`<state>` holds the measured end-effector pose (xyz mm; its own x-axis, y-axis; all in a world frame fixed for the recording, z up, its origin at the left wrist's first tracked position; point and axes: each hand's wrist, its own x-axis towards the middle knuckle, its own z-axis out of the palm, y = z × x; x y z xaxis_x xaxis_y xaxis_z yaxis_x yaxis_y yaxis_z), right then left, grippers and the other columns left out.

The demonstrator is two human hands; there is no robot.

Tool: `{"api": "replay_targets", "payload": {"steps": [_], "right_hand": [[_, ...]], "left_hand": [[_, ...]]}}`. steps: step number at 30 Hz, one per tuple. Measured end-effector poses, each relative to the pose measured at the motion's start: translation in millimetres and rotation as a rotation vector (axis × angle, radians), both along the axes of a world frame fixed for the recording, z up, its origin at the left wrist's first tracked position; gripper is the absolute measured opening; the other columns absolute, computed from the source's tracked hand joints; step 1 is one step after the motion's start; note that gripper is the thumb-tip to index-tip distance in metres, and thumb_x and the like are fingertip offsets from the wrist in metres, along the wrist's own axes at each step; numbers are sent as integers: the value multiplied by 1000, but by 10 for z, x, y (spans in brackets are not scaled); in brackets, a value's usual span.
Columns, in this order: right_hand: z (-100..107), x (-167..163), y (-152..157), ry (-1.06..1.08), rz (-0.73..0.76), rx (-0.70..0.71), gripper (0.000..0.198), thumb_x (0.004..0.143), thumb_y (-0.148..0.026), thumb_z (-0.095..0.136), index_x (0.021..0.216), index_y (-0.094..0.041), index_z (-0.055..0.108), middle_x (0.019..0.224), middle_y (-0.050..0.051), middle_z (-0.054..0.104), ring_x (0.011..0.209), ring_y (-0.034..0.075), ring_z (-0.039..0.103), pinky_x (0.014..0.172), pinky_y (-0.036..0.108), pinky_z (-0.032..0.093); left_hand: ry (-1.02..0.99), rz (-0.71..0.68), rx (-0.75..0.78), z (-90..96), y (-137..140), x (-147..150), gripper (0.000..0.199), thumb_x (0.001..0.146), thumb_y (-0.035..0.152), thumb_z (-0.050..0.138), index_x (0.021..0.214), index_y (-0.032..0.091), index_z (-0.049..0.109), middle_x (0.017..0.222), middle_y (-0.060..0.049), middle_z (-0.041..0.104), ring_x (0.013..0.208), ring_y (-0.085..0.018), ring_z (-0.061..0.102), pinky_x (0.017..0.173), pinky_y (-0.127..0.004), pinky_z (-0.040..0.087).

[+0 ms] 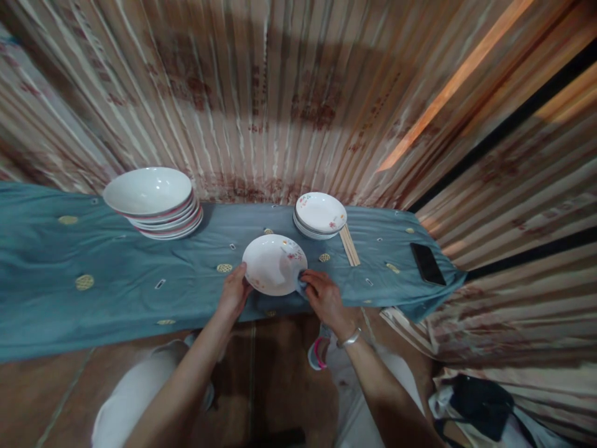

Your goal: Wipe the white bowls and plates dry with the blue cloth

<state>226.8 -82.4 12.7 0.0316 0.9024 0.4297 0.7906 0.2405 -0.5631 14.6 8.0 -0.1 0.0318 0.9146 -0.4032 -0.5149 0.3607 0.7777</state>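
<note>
A white plate [270,267] with small flower prints is held up near the front edge of the cloth-covered table. My left hand [234,291] grips its left rim, fingers partly hidden at the edge. At the right rim, my right hand [323,297] is closed around a bluish-grey cloth [301,283], which presses against the plate. Just behind, to the right, stands a short stack of matching flowered plates [321,211]. Beside that stack lie several light wooden chopsticks [349,246].
At the back left rises a stack of white bowls and plates [149,193], the top bowl tilted. A black phone [428,264] lies near the right end of the blue-green tablecloth [121,292]. Pleated curtains [280,112] hang behind and to the right. A dark bag [482,404] sits lower right.
</note>
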Motion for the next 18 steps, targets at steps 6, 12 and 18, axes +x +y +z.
{"api": "replay_targets", "payload": {"steps": [6,12,18], "right_hand": [[62,211,42,74,-182,-114,33,85,-12,44,104,-18,71,103,11,76,96,22,71,91,38,54],[97,95,133,336,-13,-416,42,92,-46,51,60,-22,63,53,-2,60,53,15,57,57,25,45],[234,-60,202,822,42,-507,49,74,-65,68,55,-21,65,49,-4,58,56,15,57,62,28,49]], "left_hand": [[-9,30,-23,65,-18,1,28,69,38,79,81,16,67,66,-3,72,65,-19,70,57,-26,58],[-26,77,-52,217,-71,36,9,81,24,68,81,15,67,70,-3,73,66,-17,70,63,-26,60],[-57,69,-32,430,-60,206,9,84,23,65,80,15,67,69,-3,73,58,-13,66,59,-24,58]]}}
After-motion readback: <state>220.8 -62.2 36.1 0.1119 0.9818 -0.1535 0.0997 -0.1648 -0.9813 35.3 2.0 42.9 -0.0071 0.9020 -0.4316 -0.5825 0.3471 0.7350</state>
